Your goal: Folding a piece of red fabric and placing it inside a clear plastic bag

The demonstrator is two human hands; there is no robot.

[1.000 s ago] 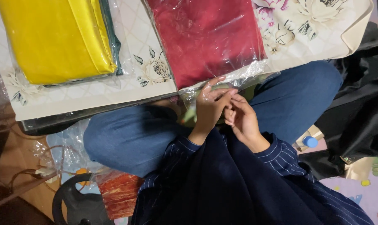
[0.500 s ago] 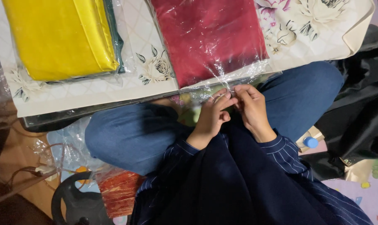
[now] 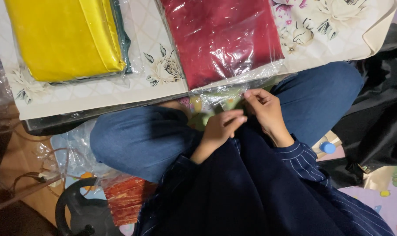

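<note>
A folded dark red cloth in a clear plastic bag (image 3: 220,39) lies on a low floral-patterned board (image 3: 154,83) in front of my crossed legs in blue jeans. The bag's open flap (image 3: 227,94) hangs over the board's near edge into my lap. My right hand (image 3: 264,109) pinches that flap at its edge. My left hand (image 3: 220,129) sits just below and left of it, fingers closed on the same crinkled plastic. Something green and yellow shows through the plastic under my hands.
A folded yellow cloth in a plastic bag (image 3: 62,37) lies on the board's left part. A reddish packet (image 3: 126,196) and a black round object (image 3: 76,214) lie by my left knee. Black cloth (image 3: 377,118) is piled at right, with a blue-capped bottle (image 3: 327,147).
Both hands have moved up from my lap toward the board's edge and apart, and now grip the bag's flap, which is drawn flatter.
</note>
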